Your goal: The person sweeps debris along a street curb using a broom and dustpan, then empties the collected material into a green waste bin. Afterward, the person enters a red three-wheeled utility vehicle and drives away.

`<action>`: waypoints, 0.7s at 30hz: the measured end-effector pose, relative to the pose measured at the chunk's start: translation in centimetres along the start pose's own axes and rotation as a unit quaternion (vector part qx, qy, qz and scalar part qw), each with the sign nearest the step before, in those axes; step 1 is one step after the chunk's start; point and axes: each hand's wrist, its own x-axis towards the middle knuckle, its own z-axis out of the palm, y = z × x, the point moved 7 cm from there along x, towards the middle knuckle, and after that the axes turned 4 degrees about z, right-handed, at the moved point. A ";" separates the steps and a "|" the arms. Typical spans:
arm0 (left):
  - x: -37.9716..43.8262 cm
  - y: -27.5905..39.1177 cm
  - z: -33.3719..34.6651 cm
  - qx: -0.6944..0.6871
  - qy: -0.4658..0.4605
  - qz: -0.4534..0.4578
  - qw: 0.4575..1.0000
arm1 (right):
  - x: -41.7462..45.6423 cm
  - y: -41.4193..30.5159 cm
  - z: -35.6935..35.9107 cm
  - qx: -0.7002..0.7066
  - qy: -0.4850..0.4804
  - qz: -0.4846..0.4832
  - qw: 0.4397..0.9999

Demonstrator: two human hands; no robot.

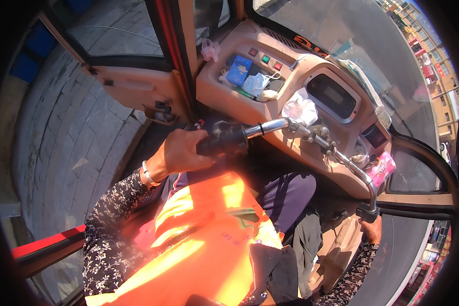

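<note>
I sit in the cab of a small enclosed vehicle, facing chrome handlebars (321, 142) that run across in front of the dashboard. Around the black left grip (223, 139) is my left hand (181, 151), thumb and fingers wrapped on it, with a silver bracelet (149, 174) at the wrist. On the far side, my right hand (371, 230) holds the right grip (367, 212); part of this hand is hidden by the bar's end. An orange vest (206, 233) covers my front, and floral black sleeves (113, 225) cover both arms.
The beige dashboard (233, 93) has a tray holding a blue box (239, 70) and a blue face mask (255, 84). White crumpled plastic (300, 108) lies by the display (331, 95). A pink packet (381, 168) sits at the right. The left door (137, 90) is swung outward over paving (72, 153).
</note>
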 end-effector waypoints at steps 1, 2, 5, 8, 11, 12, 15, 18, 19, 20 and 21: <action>0.0 0.3 -0.2 -0.015 0.006 0.000 1.000 | 0.0 0.0 0.0 0.011 0.003 -0.004 1.000; 0.1 0.6 -0.4 -0.030 0.012 -0.001 0.999 | 0.0 0.0 0.0 0.021 0.007 -0.009 1.000; -0.2 0.3 -0.8 -0.026 0.039 0.013 0.999 | -0.2 -0.6 0.3 0.037 0.007 -0.011 0.999; -0.4 -0.1 -0.8 -0.035 0.053 0.004 0.998 | 0.0 -0.1 0.2 0.029 0.006 -0.014 0.999; -0.2 0.3 -1.2 -0.007 0.040 -0.014 0.999 | 0.1 -0.1 0.4 0.024 0.005 -0.014 1.000; -0.1 0.4 -1.2 -0.012 0.039 -0.016 0.999 | -0.1 -0.2 0.5 0.025 0.007 -0.012 1.000; -0.1 0.7 -1.0 -0.020 0.041 -0.005 0.999 | -0.1 -0.5 0.3 -0.002 0.019 -0.014 1.000; -0.6 1.5 -1.1 -0.010 0.052 0.029 0.998 | -0.4 -0.2 0.1 -0.007 0.055 -0.033 0.998; -0.4 1.2 -1.0 -0.018 0.049 0.027 0.998 | -0.4 0.0 0.0 -0.015 0.072 -0.035 0.997; -0.2 1.0 -0.9 -0.026 0.047 0.023 0.998 | -0.3 0.1 -0.1 -0.021 0.091 -0.038 0.995; -0.3 0.7 -0.8 -0.035 0.042 0.018 0.998 | -0.4 0.1 -0.2 -0.033 0.115 -0.034 0.992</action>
